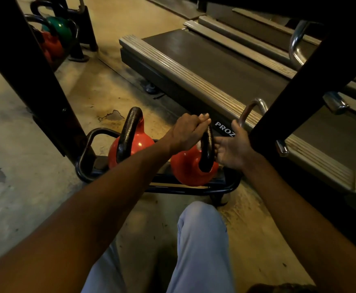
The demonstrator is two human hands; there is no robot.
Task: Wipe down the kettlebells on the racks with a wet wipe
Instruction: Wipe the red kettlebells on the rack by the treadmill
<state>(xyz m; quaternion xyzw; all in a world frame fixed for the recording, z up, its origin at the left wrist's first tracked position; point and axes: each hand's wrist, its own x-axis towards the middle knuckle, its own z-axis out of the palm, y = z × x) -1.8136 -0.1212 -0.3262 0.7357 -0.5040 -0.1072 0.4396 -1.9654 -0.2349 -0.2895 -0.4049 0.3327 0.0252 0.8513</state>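
On the low black floor rack (pixel 215 189), the left red kettlebell (pixel 140 144) stands untouched. Just beside it, the left hand (pixel 186 132) closes around the top of the right red kettlebell (pixel 191 168) handle. A scrap of white, probably the wet wipe (pixel 198 144), peeks out below that hand. The right hand (pixel 233 148) is spread open against the handle's side, holding nothing. If the bell tips on the rails, it could roll and pinch those open fingers against the rack upright (pixel 299 85).

Both forearms are bare to the bottom edge of the view, with no sleeves, watch or rings visible on the left hand (pixel 185 132) or the right hand (pixel 234 149). The person wears light grey-blue trousers (pixel 200 246) of soft, faintly creased fabric, covering both legs.
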